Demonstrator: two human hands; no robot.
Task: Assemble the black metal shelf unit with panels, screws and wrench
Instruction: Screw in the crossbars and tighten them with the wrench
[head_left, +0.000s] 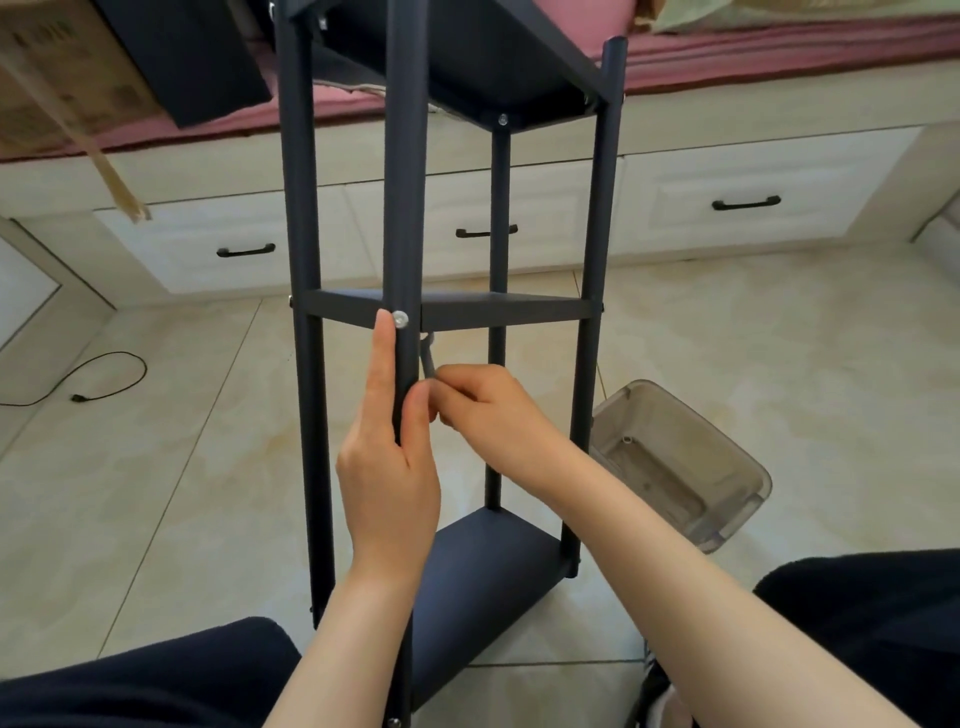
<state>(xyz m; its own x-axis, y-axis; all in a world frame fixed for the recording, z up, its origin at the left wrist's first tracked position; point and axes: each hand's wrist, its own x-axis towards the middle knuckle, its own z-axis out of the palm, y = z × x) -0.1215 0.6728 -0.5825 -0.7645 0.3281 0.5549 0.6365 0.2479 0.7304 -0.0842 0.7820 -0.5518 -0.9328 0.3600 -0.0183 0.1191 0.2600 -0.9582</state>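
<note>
The black metal shelf unit (597, 260) stands upright on the tiled floor between my knees, with three panels fixed between its posts. My left hand (387, 462) grips the near post, index finger stretched up beside a silver screw head (400, 318) at the middle panel (498, 310). My right hand (488, 410) is just behind that post, fingers pinched on a small grey wrench (429, 361) that reaches up under the panel's corner. The wrench's tip is hidden behind the post.
A clear plastic bin (680, 462) lies tilted on the floor to the right. White drawers with black handles (745, 203) run along the back under a pink-covered bench. A cardboard box (62, 73) sits top left, and a black cable (104, 374) trails on the left floor.
</note>
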